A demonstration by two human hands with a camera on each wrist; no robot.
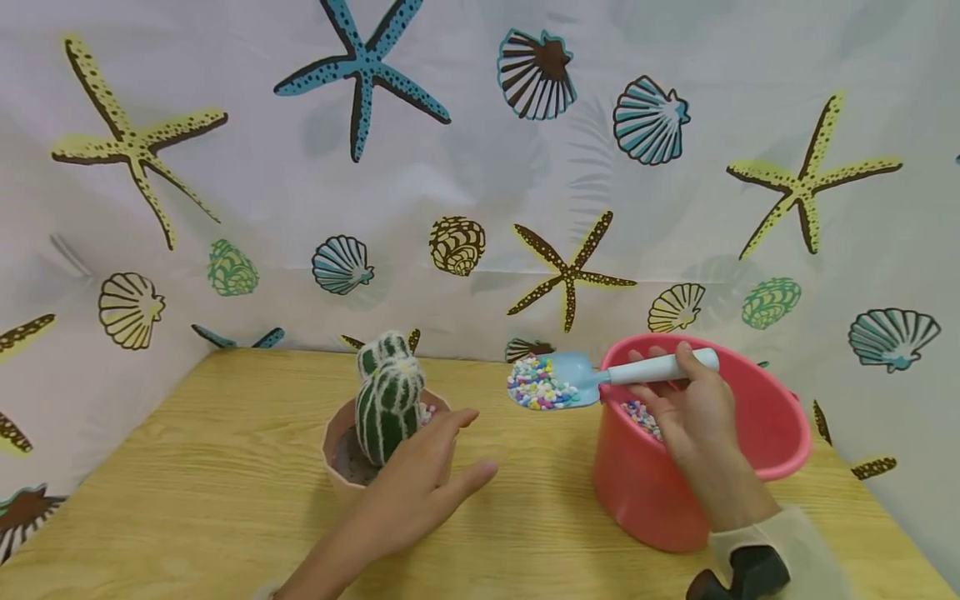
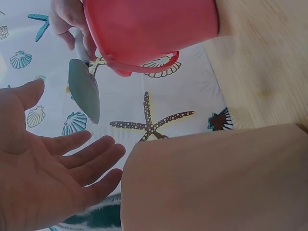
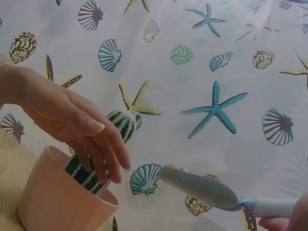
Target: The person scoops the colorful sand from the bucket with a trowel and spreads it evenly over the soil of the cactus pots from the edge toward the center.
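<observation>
My right hand [image 1: 697, 408] grips the white handle of a light-blue toy shovel [image 1: 573, 371] above the near-left rim of a pink bucket [image 1: 652, 492]. Small multicoloured pebbles [image 1: 542, 385] fill the shovel's blade, and more lie inside the bucket. Fingers extended and thumb apart, my left hand [image 1: 416, 483] hovers by the right side of a pinkish plant pot [image 1: 337, 442]. A green knitted cactus [image 1: 386, 408] with white stripes stands in it, in dark filling, with a few pebbles at its right. In the left wrist view, the left palm [image 2: 38, 178] holds nothing.
Both containers stand on a light wood-grain table [image 1: 202, 467]. Behind them hangs a white cloth [image 1: 480, 167] printed with starfish and shells, reaching the table's back edge. The bucket's pink handle [image 2: 144, 69] hangs down its side in the left wrist view.
</observation>
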